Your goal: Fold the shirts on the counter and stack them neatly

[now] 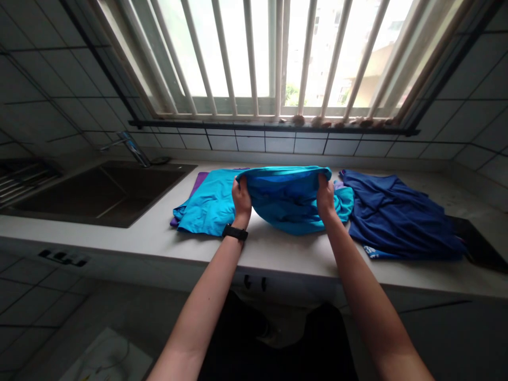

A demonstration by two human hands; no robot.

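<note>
Between my two hands a turquoise garment [286,206] is stretched by its open edge, its darker inside showing and its lower part sagging onto the counter. My left hand [242,201], below a black wristband, is closed on the left end of that edge. On the right end, my right hand [325,196] grips with the thumb on top. Beside my left hand lies a flat turquoise folded garment [208,203] with a purple cloth [198,182] showing from under it. Right of my right hand a navy garment [397,217] is spread in creases.
A dark sink [159,174] with a metal faucet [134,149] is set into the white counter [159,235] at the left. A dark flat object [482,246] lies at the right end. Behind the counter is a barred window [250,69] with small roundish things on its sill.
</note>
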